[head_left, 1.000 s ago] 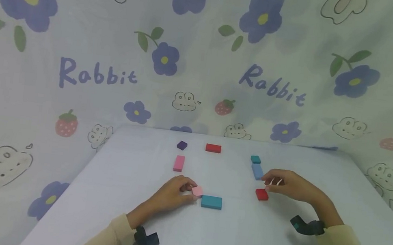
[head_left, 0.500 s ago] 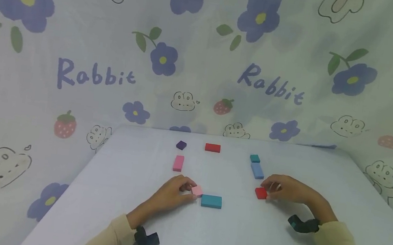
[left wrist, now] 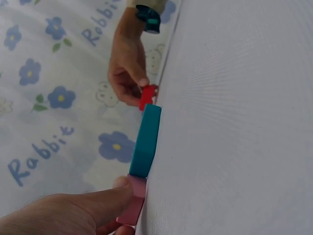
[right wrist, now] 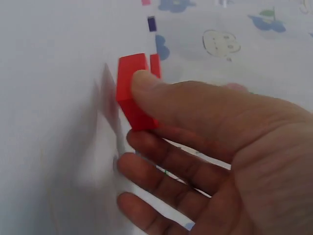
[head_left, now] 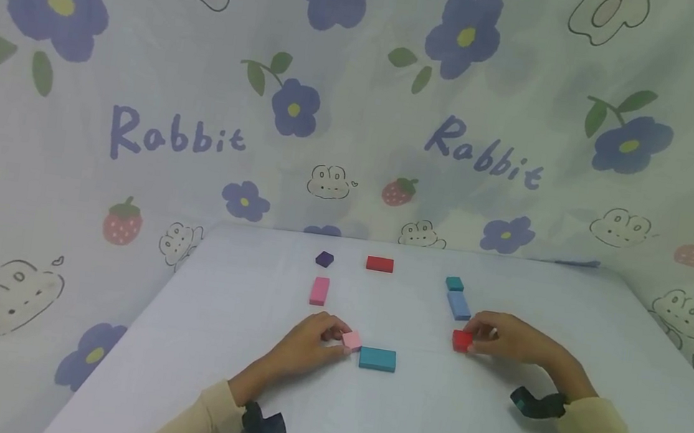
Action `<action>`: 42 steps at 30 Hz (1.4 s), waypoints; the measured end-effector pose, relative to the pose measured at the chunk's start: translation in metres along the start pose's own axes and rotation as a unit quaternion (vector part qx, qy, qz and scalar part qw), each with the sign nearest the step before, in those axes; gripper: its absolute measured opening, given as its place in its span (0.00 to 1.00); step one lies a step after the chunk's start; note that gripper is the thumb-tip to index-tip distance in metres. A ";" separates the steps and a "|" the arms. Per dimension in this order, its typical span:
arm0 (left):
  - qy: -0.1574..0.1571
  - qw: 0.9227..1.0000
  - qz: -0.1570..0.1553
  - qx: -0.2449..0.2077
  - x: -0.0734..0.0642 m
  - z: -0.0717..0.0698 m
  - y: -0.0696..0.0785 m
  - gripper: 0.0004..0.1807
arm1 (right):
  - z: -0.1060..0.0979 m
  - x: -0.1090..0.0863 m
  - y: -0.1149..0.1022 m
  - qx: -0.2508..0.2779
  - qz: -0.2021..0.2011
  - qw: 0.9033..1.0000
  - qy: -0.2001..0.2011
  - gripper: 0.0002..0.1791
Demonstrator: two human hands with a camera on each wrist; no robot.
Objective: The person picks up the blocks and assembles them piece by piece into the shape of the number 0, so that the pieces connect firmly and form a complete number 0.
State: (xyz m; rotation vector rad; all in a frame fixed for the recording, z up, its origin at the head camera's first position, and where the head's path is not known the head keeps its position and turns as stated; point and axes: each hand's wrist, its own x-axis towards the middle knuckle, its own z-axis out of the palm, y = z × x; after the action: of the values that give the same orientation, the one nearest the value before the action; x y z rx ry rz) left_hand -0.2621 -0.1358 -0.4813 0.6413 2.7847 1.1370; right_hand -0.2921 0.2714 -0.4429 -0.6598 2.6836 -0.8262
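Observation:
My left hand [head_left: 309, 347] pinches a small pink square block [head_left: 352, 341] between thumb and fingers, low on the white table. Its corner meets the left end of a teal rectangular block [head_left: 378, 359]; the left wrist view shows the pink block [left wrist: 132, 200] end to end with the teal one [left wrist: 145, 142]. Over on the right, my right hand [head_left: 513, 337] grips a small red block [head_left: 462, 341]. In the right wrist view the thumb lies across the red block [right wrist: 131, 78], while the other fingers spread below it. Just beyond this hand lies a light blue block [head_left: 458, 305].
A small teal block [head_left: 454, 284] touches the light blue one's far end. Farther back are a red rectangular block [head_left: 379, 264] and a dark purple block [head_left: 325, 259], with a pink rectangular block [head_left: 320, 291] nearer. A printed curtain [head_left: 361, 103] rises behind the table.
My right hand has come down from beside the light blue block to the small red block and taken hold of it, turning it a little. The left hand stays on the pink block.

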 end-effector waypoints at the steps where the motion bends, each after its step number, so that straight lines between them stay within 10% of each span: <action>1: -0.001 1.000 0.001 0.001 0.000 0.000 0.000 0.15 | 0.002 0.001 -0.003 0.006 -0.005 1.000 0.004 0.18; 10: -0.003 1.000 0.000 0.000 0.002 0.000 -0.001 0.15 | 0.027 0.014 -0.032 0.031 -0.098 0.994 0.039 0.16; 42: -0.007 1.000 0.003 -0.005 0.000 -0.003 0.006 0.16 | 0.071 0.026 -0.060 0.013 -0.096 0.991 0.094 0.16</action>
State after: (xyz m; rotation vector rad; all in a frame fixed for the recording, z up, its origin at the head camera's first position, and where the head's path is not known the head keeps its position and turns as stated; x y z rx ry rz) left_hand -0.2604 -0.1336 -0.4749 0.6552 2.7648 1.1426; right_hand -0.2673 0.1810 -0.4680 -0.8866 2.8017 -1.0156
